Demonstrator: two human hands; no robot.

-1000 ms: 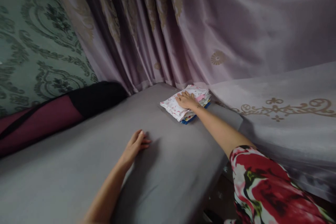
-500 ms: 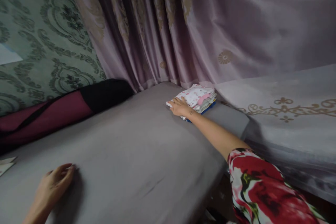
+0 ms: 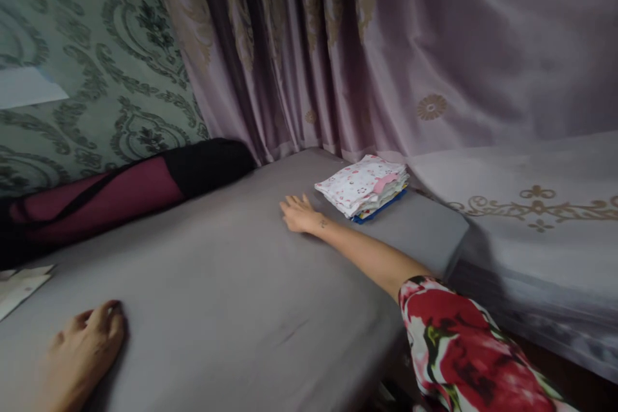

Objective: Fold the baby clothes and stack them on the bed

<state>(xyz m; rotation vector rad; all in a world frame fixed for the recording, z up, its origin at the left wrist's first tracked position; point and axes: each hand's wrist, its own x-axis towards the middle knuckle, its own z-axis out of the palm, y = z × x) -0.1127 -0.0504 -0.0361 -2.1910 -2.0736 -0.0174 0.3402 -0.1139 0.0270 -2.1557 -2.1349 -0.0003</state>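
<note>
Folded cloth stack (image 3: pixel 360 180) on grey bed (image 3: pixel 217 283); probably light, soft, layers apt to slip; best held from beneath. Right hand (image 3: pixel 298 214) beside stack, fingers spread, grip empty. Left hand (image 3: pixel 84 351) well apart, curled; cannot tell its grip. Curtain (image 3: pixel 463 58) behind stack; maroon-black bag (image 3: pixel 135 190) along patterned wall (image 3: pixel 149 32).

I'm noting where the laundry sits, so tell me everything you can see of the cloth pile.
The cloth pile is a neat, flat stack of soft-looking folded fabric, roughly four-sided. Its top is white with small pink-red and dark prints and a pink patch at one edge; pale layers, some yellow and a blue bottom layer show below. It lies on the grey bed, close to the curtain; contact there is unclear. The right hand is beside it, not touching.
</note>
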